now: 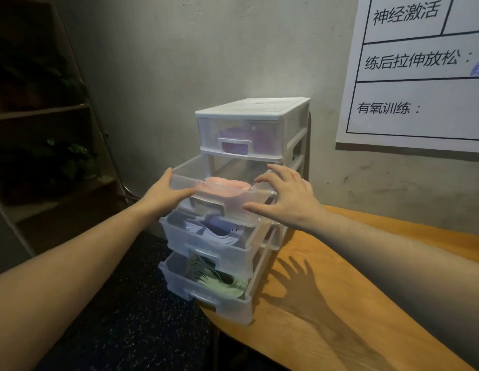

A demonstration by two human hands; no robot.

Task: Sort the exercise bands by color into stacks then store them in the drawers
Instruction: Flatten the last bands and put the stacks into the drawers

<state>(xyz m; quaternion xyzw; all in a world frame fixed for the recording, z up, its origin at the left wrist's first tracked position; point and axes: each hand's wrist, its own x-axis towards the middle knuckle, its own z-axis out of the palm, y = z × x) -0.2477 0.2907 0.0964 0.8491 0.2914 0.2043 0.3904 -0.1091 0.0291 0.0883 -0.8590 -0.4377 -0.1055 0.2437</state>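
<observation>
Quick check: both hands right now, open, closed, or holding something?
Left hand: open, straight fingers pressed against the front of the pink-band drawer.
Right hand: open, fingers spread at the same drawer's front, holding nothing.

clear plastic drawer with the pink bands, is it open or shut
Open. The clear plastic drawer with the pink bands sticks out well past the shut top drawer; left hand and right hand touch its front.
</observation>
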